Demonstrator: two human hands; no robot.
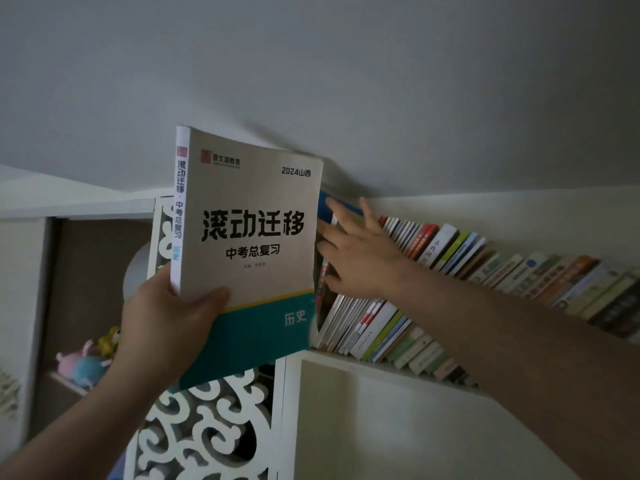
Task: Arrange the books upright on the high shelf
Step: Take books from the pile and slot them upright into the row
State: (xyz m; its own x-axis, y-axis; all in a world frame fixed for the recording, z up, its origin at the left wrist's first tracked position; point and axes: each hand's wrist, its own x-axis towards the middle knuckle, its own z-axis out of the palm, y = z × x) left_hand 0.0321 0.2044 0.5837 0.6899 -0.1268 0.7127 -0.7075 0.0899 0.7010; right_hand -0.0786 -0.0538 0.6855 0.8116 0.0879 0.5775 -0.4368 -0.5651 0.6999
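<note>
The left hand (166,327) gripped a book (249,251) by its lower spine corner, thumb curled across the front cover and the fingers hidden behind it. Nearly all of the book rose above and to the right of that grip, held upright with its cover facing the person, its spine on the left and its teal bottom band below the thumb. It hung in the air in front of the left end of the shelf (346,358), its right edge just beside the first books standing there.

The right hand (356,251) reached up with straight, spread fingers pressed flat against the leftmost volumes of the row (450,271), holding nothing. That row leaned to the right along the shelf, packed spine-out. A blue book (325,209) showed just behind the fingertips. Below the held book stood a white carved panel (207,427), and soft toys (86,362) sat in a darker cubby at the left.
</note>
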